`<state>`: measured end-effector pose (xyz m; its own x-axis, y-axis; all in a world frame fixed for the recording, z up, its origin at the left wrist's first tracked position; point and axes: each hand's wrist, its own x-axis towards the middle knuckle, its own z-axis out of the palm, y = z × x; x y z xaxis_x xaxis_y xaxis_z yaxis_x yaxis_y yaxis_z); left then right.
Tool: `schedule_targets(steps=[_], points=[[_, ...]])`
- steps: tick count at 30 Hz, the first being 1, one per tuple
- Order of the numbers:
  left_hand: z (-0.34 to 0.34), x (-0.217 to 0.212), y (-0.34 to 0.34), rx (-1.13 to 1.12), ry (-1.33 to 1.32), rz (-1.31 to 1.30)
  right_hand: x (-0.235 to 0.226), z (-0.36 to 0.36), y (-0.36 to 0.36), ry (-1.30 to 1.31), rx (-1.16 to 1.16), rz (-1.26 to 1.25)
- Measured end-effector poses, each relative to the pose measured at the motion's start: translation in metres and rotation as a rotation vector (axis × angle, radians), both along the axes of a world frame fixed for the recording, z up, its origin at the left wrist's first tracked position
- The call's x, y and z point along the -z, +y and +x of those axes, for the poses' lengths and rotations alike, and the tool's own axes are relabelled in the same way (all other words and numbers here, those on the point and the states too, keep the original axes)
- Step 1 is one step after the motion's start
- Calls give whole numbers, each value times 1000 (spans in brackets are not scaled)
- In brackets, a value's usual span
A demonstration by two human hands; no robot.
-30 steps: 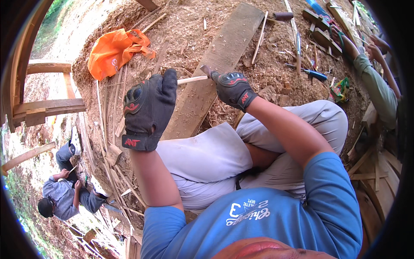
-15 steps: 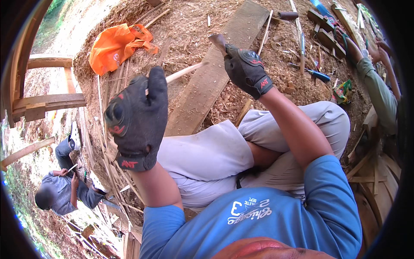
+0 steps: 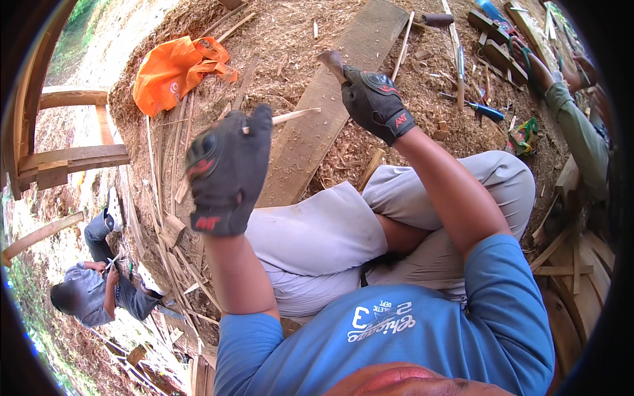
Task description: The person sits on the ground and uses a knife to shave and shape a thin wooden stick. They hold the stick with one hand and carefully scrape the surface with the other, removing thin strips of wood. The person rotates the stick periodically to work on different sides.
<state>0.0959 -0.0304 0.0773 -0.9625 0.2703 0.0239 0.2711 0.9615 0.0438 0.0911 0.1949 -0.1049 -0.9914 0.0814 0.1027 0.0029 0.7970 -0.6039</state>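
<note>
Both my hands wear black work gloves and are raised above my lap. My left hand is closed around a thin pale wooden stick, whose free end points right toward my other hand. My right hand grips a tool with a brown wooden handle that sticks out up and to the left of the fist; its working end is hidden. The two hands are a short gap apart. Beneath them a long wooden plank lies on ground covered in wood shavings.
An orange plastic bag lies at upper left. A blue-handled screwdriver and other tools lie at upper right, near another person's green sleeve. A crouching person is at lower left, below a wooden frame.
My right hand has lifted the tool up and to the right, away from the stick. My left hand dipped a little and turned, still holding the stick.
</note>
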Motion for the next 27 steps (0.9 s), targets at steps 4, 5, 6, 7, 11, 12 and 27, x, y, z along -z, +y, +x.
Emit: schedule_targets(steps=[4,5,6,7,11,12,27], points=[[-11,10,4,64,-7,38,13,4,2,-72,-43,48],[-10,10,4,59,2,44,12,8,0,-88,-55,57],[-11,10,4,55,10,50,11,9,-3,-104,-65,65],[-11,9,4,51,18,56,12,9,-5,-132,-84,63],[-16,14,-1,46,-13,108,11,16,-26,-179,-146,31],[-20,18,-5,74,0,116,17,19,-32,-125,-154,3],[-23,18,-20,84,-177,198,-26,33,-70,12,-152,-60]])
